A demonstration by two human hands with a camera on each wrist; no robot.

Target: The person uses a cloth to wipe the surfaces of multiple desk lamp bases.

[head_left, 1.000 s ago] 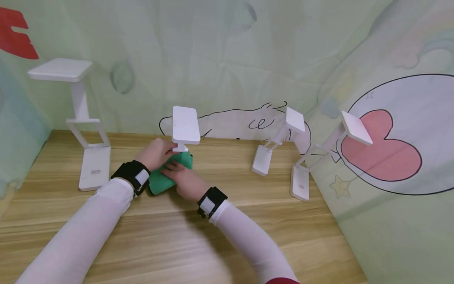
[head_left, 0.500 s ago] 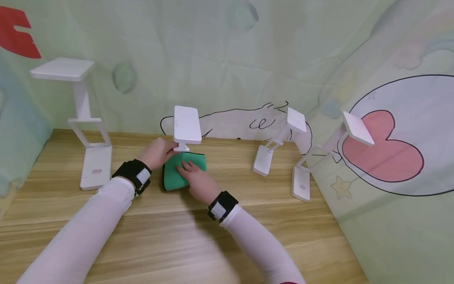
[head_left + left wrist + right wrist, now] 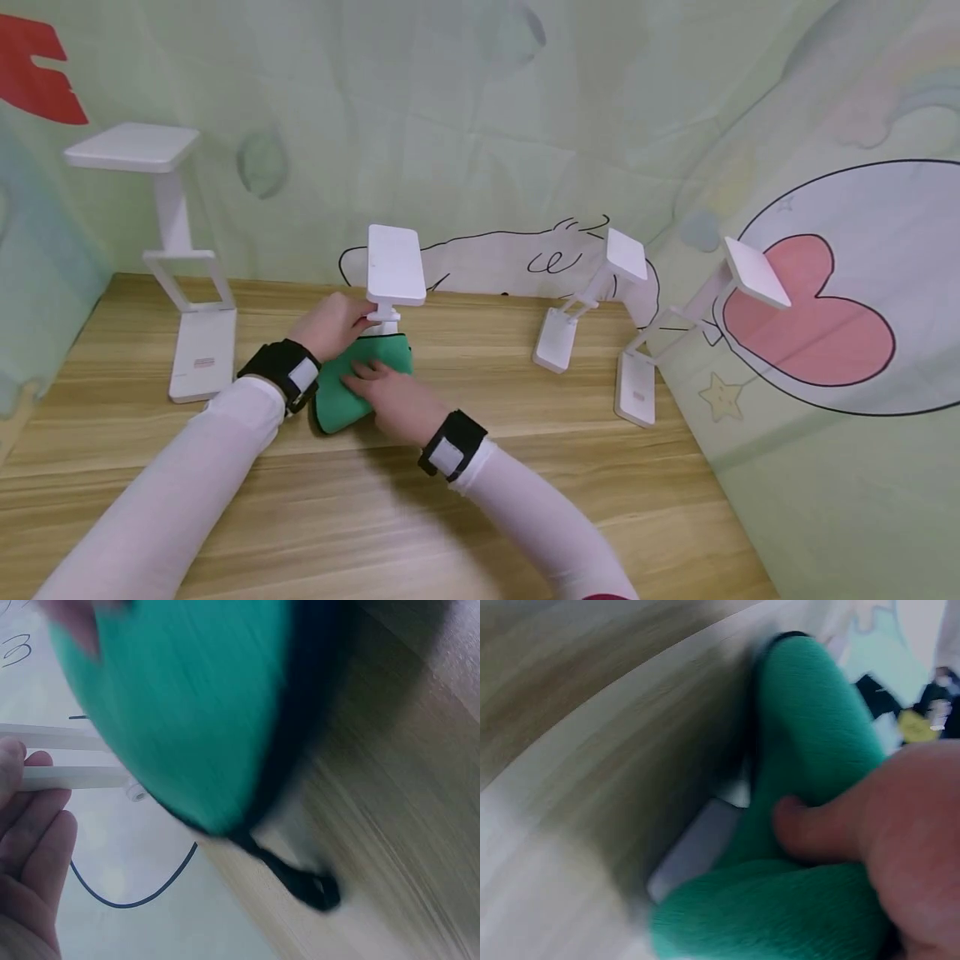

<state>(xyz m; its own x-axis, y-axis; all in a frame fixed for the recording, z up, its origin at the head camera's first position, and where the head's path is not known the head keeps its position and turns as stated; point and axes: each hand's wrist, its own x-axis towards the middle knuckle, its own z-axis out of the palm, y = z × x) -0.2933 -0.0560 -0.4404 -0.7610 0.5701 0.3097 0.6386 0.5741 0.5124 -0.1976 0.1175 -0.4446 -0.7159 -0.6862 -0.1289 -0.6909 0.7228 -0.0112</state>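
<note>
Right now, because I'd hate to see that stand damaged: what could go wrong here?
The left hand pinches a thin bar of the white stand, so pressure from the right hand on the green cloth might shift or tip it. The cloth's black loop sticks out and might snag on the stand.

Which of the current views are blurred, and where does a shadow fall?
Head view: fairly sharp, with a soft shadow on the table beside the right sleeve; left wrist view: green cloth and its black loop smeared, left fingers clearer; right wrist view: cloth and table blurred.
</note>
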